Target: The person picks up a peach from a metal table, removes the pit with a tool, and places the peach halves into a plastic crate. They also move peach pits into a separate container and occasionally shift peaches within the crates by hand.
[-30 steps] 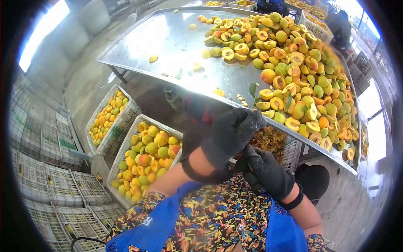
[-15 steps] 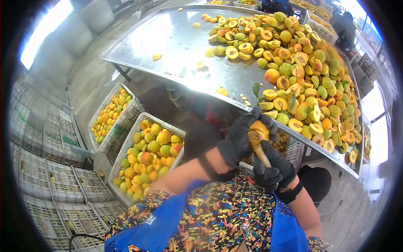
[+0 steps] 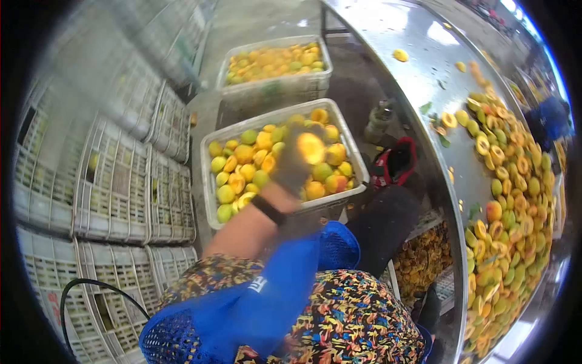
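Head view: the left hand point(image 3: 294, 165), in a dark glove with a black wrist strap, is held out over a white plastic crate point(image 3: 274, 117) filled with whole yellow-green peaches point(image 3: 242, 167). A peach half point(image 3: 311, 147) is gripped in it, cut face turned toward the camera. The fingers are curled around the fruit, though finer detail is lost to motion blur. The peach half is seen above the right part of the crate; whether it touches the fruit below cannot be told. The right hand is not seen. A second crate point(image 3: 276, 85) of peaches is set just behind the first. Stacked empty crates point(image 3: 115, 182) are lined up at the left. A stainless steel table point(image 3: 388, 30) is placed at the right, with a pile of halved peaches point(image 3: 515, 182) spread along its far side. Under the table edge a bin of brownish scraps point(image 3: 421, 261) is seen, and a red-and-black object point(image 3: 394, 162) is set near a bottle point(image 3: 379, 120). A person in blue point(image 3: 548, 118) is seen at the table's far edge.
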### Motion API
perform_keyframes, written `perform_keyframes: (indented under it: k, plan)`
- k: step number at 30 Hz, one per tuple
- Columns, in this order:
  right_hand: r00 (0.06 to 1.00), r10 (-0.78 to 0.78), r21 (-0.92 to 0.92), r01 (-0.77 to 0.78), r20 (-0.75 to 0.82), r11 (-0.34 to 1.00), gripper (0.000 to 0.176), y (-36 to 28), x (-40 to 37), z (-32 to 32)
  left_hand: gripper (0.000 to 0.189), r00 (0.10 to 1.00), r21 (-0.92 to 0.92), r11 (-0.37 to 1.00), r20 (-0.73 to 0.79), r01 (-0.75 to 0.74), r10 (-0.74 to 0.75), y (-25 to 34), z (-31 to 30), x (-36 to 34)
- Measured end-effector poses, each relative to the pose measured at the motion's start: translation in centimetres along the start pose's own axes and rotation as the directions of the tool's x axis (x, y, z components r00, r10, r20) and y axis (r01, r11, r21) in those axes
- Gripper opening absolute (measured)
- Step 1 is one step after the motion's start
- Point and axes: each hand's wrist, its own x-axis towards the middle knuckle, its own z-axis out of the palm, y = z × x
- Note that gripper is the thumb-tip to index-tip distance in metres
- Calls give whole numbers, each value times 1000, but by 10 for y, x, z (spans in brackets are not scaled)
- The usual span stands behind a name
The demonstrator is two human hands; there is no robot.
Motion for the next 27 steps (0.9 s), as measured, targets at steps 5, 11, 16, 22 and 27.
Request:
perform_keyframes:
  k: [5,11,16,22,27]
  plan:
    - [999,-2,-183,-4,-34,983,38,2,22,2,32,862,178,981,-482,-80,157,124,-151,-48]
    - [994,102,-110,-106,-37,988,36,-18,23,17,35,838,837,524,-395,159,377,113,-220,-50]
    - [978,190,58,-196,83,979,40,-34,8,19,56,925,982,-142,-62,124,376,43,-213,-6]
    - [995,99,-45,-100,-33,994,52,-21,-10,13,71,979,784,-608,-196,121,-57,2,-226,25]
    - [983,4,-104,-24,-182,994,49,-37,-19,2,61,980,702,-710,-95,-59,-176,11,-106,65]
